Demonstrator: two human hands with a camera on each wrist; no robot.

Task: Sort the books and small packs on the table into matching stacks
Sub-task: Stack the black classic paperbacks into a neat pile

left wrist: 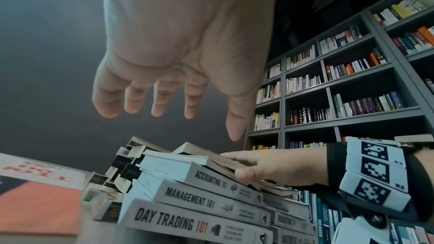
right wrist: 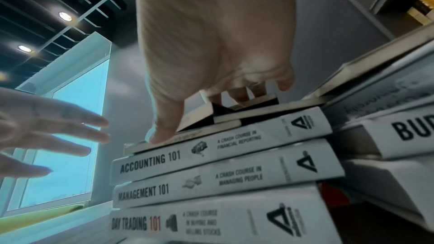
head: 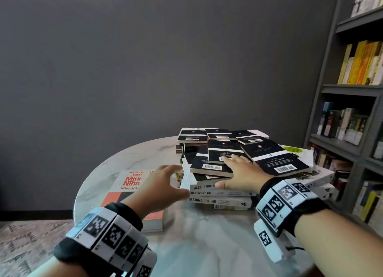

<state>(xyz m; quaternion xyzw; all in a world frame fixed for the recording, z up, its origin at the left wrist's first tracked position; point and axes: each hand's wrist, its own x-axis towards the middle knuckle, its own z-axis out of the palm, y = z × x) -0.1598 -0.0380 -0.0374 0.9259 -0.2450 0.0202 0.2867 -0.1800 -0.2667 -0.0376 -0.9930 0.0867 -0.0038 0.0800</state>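
Note:
Three white "101" books are stacked with Accounting 101 (head: 202,186) (left wrist: 211,179) (right wrist: 150,162) on top. Several thin black paperbacks (head: 211,165) (right wrist: 249,113) lie scattered over them. My right hand (head: 234,173) (left wrist: 258,168) (right wrist: 204,116) rests flat on these paperbacks, fingers straight on top and thumb against the front edge just above Accounting 101. My left hand (head: 176,181) (left wrist: 187,123) (right wrist: 58,136) hovers with spread fingers at the stack's left end and holds nothing. Small packs (left wrist: 101,194) lie behind that end.
A red and white language book (head: 128,183) (left wrist: 35,192) lies flat at the left of the round marble table (head: 207,235). More white books (head: 319,177) (right wrist: 411,131) are piled at the right, and more black paperbacks (head: 192,137) at the back. A bookshelf (head: 352,131) stands close on the right.

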